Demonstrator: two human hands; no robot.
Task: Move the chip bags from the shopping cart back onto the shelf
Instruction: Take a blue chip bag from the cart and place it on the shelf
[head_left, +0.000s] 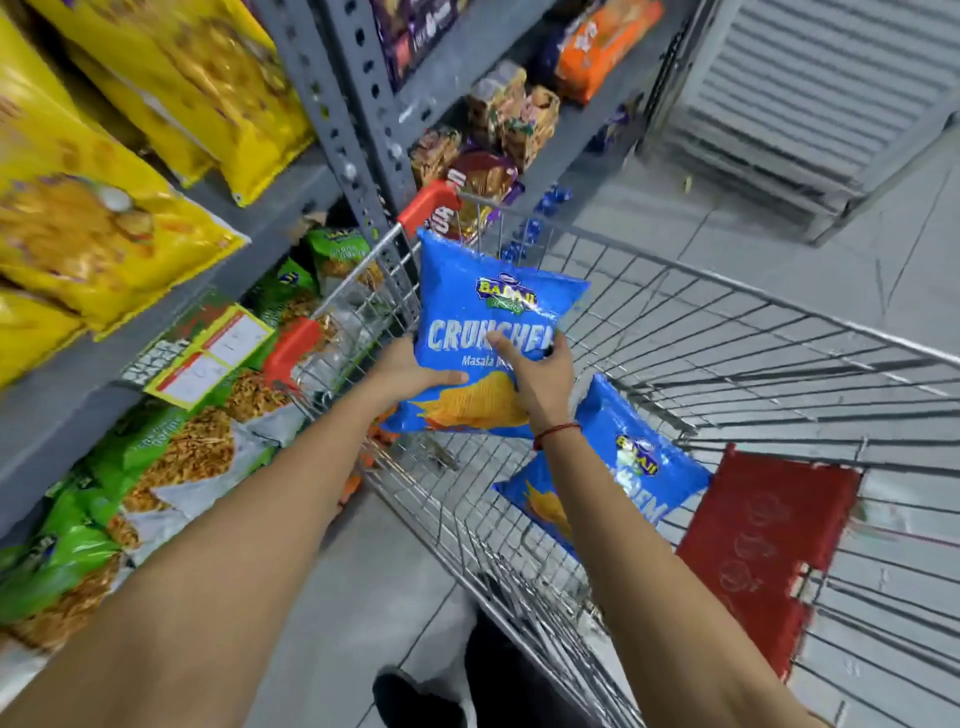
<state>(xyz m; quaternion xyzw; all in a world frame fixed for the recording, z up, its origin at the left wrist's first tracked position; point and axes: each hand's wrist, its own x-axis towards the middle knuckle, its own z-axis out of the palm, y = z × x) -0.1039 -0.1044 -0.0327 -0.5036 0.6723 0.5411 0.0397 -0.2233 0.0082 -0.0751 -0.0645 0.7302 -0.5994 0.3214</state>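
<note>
Both hands, left (410, 371) and right (535, 374), fingers closed round blue bag (493, 322) | lifted above cart (727, 291), shelf-bound | second bag (623, 467) waits inside cart

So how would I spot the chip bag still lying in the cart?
Start at the wire shopping cart beside the grey shelf. Low inside it, next to the red flap, lies a blue chip bag. Unlike its twin, the held blue bag gripped by both hands, nothing touches this one.
</note>
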